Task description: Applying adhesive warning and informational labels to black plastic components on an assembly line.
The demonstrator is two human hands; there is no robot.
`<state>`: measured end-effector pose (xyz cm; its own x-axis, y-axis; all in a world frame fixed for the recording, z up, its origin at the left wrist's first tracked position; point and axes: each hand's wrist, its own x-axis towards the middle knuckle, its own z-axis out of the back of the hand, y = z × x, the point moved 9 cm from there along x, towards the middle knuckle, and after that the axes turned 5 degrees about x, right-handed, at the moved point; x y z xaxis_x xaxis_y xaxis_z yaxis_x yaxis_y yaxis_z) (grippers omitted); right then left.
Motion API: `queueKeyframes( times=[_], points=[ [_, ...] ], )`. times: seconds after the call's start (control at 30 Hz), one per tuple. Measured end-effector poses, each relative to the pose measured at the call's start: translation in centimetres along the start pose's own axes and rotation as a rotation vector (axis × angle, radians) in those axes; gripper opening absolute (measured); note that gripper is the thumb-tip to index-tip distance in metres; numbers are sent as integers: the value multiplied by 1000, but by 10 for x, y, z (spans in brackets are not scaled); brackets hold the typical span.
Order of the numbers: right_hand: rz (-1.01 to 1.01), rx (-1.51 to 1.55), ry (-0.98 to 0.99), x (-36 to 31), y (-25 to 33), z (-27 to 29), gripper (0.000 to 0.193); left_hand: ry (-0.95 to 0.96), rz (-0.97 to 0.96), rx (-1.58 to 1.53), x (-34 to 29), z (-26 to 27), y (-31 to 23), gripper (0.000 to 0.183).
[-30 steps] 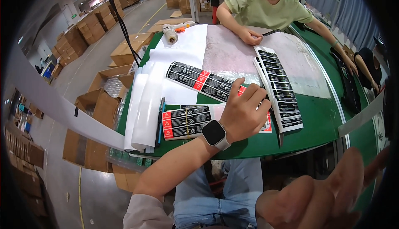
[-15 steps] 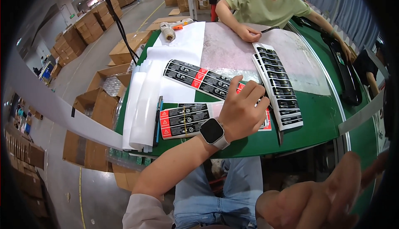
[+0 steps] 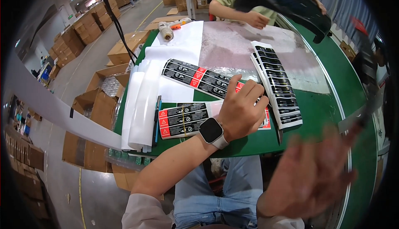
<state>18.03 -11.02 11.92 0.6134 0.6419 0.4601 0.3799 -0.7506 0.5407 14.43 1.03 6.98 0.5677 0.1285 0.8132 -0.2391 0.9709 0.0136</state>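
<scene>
Currently, I am holding my left hand [image 3: 242, 112] over the right ends of the black-and-red label strip [image 3: 195, 76] and banded label stack [image 3: 194, 116] on the green table [image 3: 249, 146], fingers curling, grip unclear; my right hand [image 3: 305, 177] is hovering nearby, too blurred to tell its grasp.

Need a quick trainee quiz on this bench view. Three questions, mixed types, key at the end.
1. Multiple choice: which of the wearer's wrists carries the smartwatch?
A) right
B) left
C) neither

2. True or false: the white rolled sheets lie at the right-hand end of the green table.

3. Fill in: the red-and-black label stack near the table's front edge is bound with a thin yellow ____.

Key:
1. B, the wrist of the left hand.
2. False; they lie at the left-hand end.
3. Rubber band.
</scene>
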Motion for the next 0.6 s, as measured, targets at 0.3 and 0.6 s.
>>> queueKeyframes(
  times=[0.3, 0.6],
  points=[
    [43, -805, 330, -10, -27, 43, 11, 116, 97, 5, -4, -8, 21, 14],
    [382, -1486, -505, -41, 249, 255, 70, 148, 38, 0, -3, -6, 12, 9]
  ],
)
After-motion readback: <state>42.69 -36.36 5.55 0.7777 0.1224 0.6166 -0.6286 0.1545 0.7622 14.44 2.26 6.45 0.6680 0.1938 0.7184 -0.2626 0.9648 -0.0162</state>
